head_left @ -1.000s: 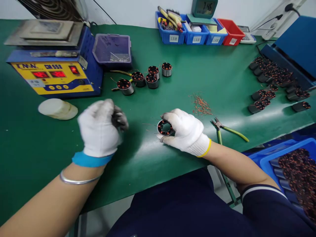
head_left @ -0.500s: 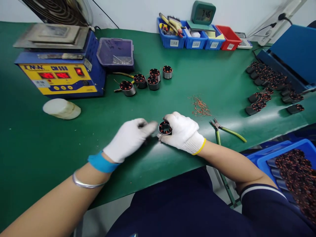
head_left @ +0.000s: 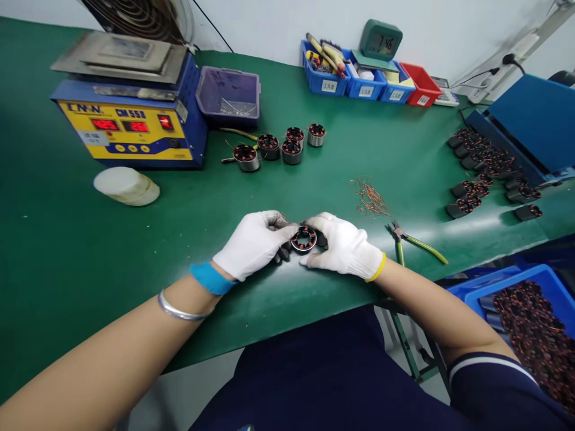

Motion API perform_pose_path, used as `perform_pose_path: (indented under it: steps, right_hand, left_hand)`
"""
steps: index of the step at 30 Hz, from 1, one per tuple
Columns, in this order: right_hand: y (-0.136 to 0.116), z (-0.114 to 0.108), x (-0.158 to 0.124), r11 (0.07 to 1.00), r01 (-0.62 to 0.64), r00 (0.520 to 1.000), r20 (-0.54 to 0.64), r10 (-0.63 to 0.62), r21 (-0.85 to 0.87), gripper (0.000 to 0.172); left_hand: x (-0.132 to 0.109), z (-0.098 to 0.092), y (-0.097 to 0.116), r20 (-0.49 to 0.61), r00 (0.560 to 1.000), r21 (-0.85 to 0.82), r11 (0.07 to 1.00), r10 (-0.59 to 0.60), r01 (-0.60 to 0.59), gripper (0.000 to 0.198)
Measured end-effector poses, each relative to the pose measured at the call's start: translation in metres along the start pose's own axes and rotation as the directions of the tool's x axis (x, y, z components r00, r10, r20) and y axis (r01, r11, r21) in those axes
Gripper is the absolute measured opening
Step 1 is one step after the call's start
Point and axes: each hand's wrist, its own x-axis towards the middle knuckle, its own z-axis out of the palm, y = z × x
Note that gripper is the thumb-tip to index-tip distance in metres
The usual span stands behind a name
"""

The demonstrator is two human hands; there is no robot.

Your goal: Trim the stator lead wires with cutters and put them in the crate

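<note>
From my remote seat I see the wound ring (head_left: 305, 247) between two gloved hands, set back from the front edge; the green tabletop (head_left: 265, 302) gives room leftward, cutters (head_left: 399, 232) bounding the right. My right hand (head_left: 348, 246) clasps it; my left hand (head_left: 251, 245) touches its rim (clamping, I cannot tell). One second ago the left stood well apart.

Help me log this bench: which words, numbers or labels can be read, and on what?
"CM 558": control unit's front
"7:46": green clock
"工具盒": labels on three blue bins
Too blurred or small: the unit's brand name, red displays and white sticker; the red bin's label; marks inside the purple tray.
</note>
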Motion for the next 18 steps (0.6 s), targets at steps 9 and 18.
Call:
perform_pose_path:
  steps: [9, 18]
  right_hand:
    - [-0.011, 0.012, -0.011, 0.993, -0.121, 0.991, -0.056, 0.121, -0.010, 0.066]
    - [0.000, 0.020, -0.002, 0.993, 0.099, 0.984, -0.144, -0.107, -0.063, 0.067]
  left_hand:
    - [0.015, -0.036, 0.009, -0.493, 0.855, 0.052, 0.986, 0.162, -0.157, 0.033]
    - [-0.014, -0.020, 0.009, 0.078, 0.994, 0.414, 0.904, 0.081, -0.107, 0.030]
